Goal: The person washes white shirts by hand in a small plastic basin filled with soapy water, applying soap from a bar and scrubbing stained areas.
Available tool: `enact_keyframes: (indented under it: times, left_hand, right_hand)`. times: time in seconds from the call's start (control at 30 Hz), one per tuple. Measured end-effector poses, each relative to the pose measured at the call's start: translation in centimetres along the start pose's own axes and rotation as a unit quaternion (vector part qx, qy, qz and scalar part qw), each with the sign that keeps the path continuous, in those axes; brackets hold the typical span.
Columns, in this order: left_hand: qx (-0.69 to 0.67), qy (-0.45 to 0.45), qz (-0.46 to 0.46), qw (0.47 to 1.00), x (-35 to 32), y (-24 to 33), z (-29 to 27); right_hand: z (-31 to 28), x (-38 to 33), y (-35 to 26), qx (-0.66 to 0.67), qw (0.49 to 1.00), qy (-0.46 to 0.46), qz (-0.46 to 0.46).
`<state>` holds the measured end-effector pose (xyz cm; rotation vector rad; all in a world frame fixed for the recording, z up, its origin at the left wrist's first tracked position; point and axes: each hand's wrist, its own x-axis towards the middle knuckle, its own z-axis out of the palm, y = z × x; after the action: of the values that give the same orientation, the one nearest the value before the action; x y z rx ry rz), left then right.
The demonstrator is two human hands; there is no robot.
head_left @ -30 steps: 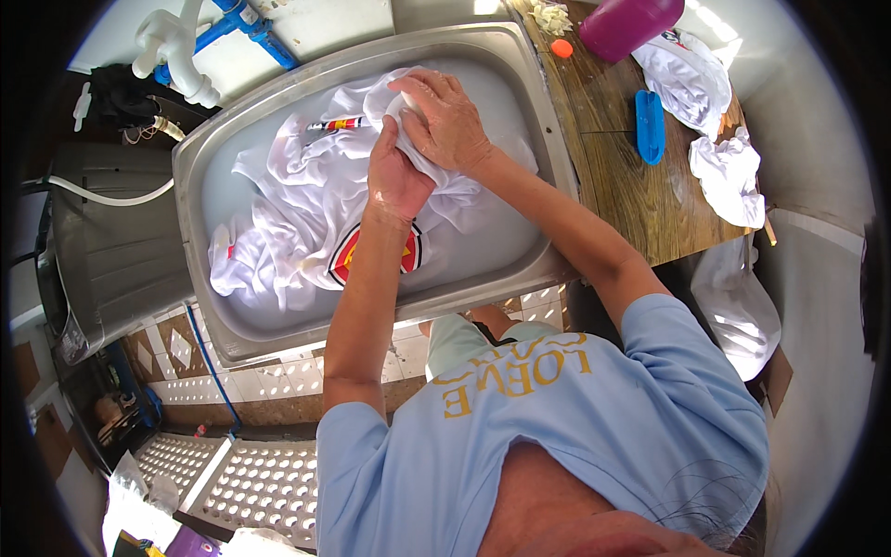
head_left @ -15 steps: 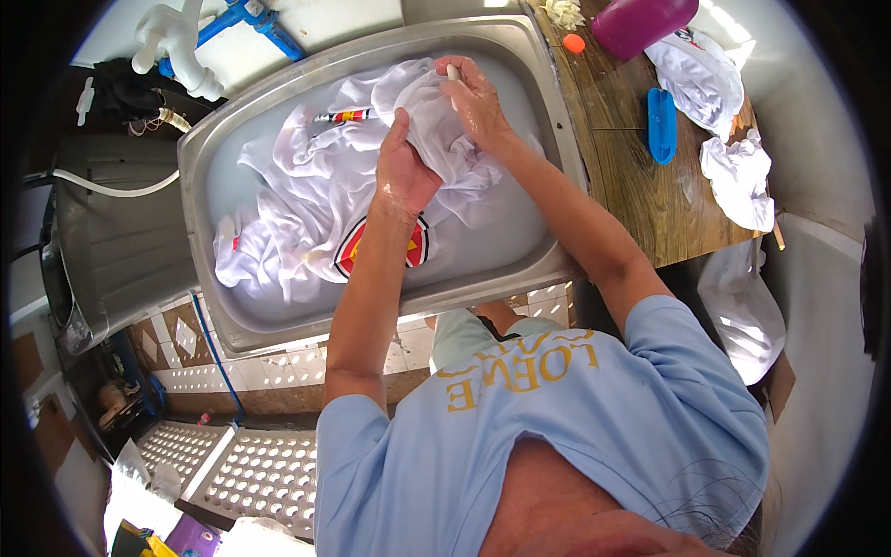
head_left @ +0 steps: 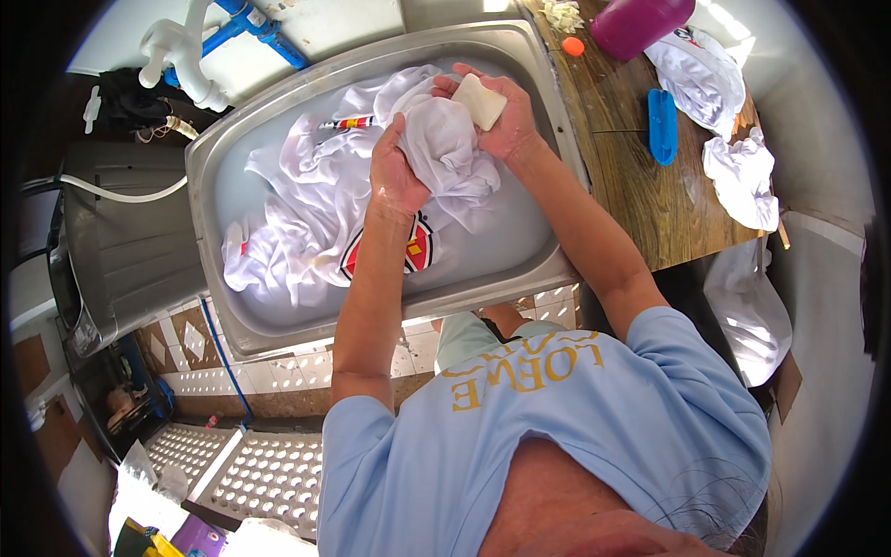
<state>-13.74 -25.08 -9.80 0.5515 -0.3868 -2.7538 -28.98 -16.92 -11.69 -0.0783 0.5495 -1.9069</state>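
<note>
A white garment (head_left: pixel 316 213) with a red and yellow print lies wet in a steel sink basin (head_left: pixel 278 325) filled with cloudy water. My left hand (head_left: pixel 397 176) grips a bunched fold of that garment and lifts it above the water. My right hand (head_left: pixel 497 116) is turned palm up and holds a pale bar of soap (head_left: pixel 480 100) against the raised fold. Both forearms reach in from the lower edge over the sink's front rim.
A wooden counter (head_left: pixel 650 195) right of the sink carries a blue brush (head_left: pixel 662 125), a pink bottle (head_left: pixel 640 20), an orange cap (head_left: pixel 574 45) and white cloths (head_left: pixel 741 176). A white tap with blue pipe (head_left: pixel 200 51) stands behind the sink. A grey machine (head_left: pixel 116 251) is at the left.
My left hand has gathered and raised a fold of the garment. My right hand has turned palm up, and the soap bar now shows in it.
</note>
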Motion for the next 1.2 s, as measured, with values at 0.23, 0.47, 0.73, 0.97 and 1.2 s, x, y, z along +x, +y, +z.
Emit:
enact_keyframes:
  times: [0.23, 0.47, 0.73, 0.97, 1.2]
  left_hand:
    - [0.074, 0.045, 0.040, 0.995, 0.0, 0.4, -0.5]
    - [0.224, 0.074, 0.113, 0.965, -0.8, -1.4, 0.9]
    - [0.281, 0.054, 0.117, 0.951, -0.8, -3.2, 0.6]
    - [0.276, 0.044, 0.108, 0.954, -0.6, -2.5, 0.2]
    - [0.148, 0.075, 0.097, 0.981, -0.5, -0.8, 0.5]
  right_hand:
    - [0.6, -0.7, 0.8, -0.042, 0.998, -0.018, -0.042]
    - [3.2, -1.3, 3.1, -0.525, 0.751, 0.026, -0.400]
    - [1.7, 0.3, 2.7, -0.627, 0.672, 0.065, -0.388]
    - [1.7, 0.6, 1.4, -0.406, 0.864, 0.079, -0.286]
    - [2.5, -1.3, 0.0, -0.136, 0.983, 0.018, -0.119]
